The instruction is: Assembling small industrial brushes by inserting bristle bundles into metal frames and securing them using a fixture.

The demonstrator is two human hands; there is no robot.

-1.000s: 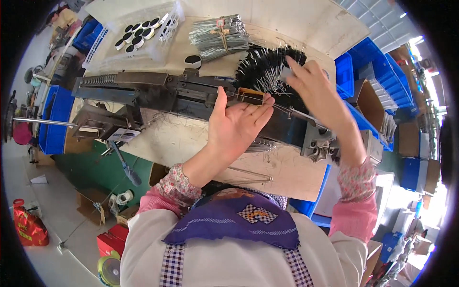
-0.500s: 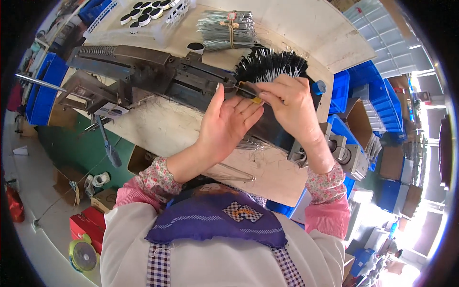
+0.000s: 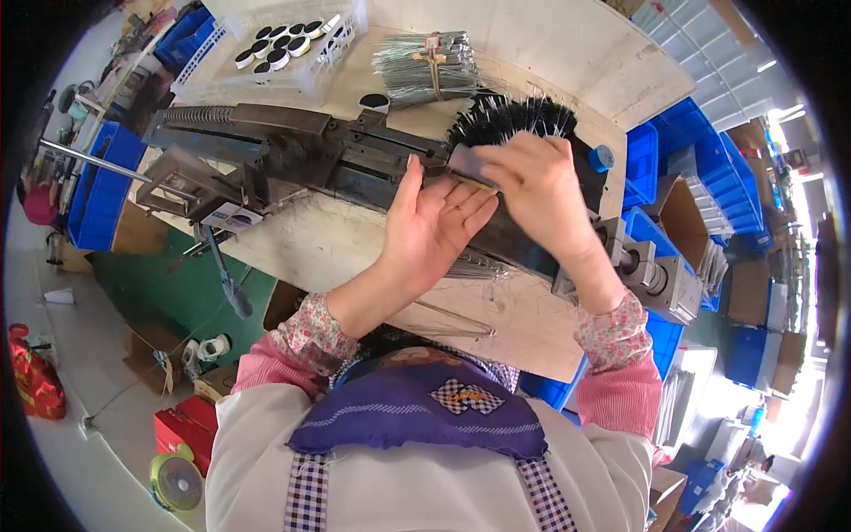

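Observation:
My right hand pinches a small flat greyish piece with a yellow lower edge; motion blur keeps me from telling its kind. Under and beside it is my left hand, palm up with its fingers stretched out. The fingertips of the left hand lie close to the piece; whether they touch it I cannot tell. Both hands are at the right end of a long dark metal machine. Just behind them lies a heap of black-bristled brushes with silver wire stems.
A tied bundle of silver wires lies at the back, beside a clear plastic basket with several black-topped white rolls. Bent wires lie on the wooden table near me. A blue round roll and a metal motor-like unit are at right.
The flat piece in my right hand has tilted, and more of its greyish face shows now. My left hand stays spread open beside it. The whole view has shifted slightly.

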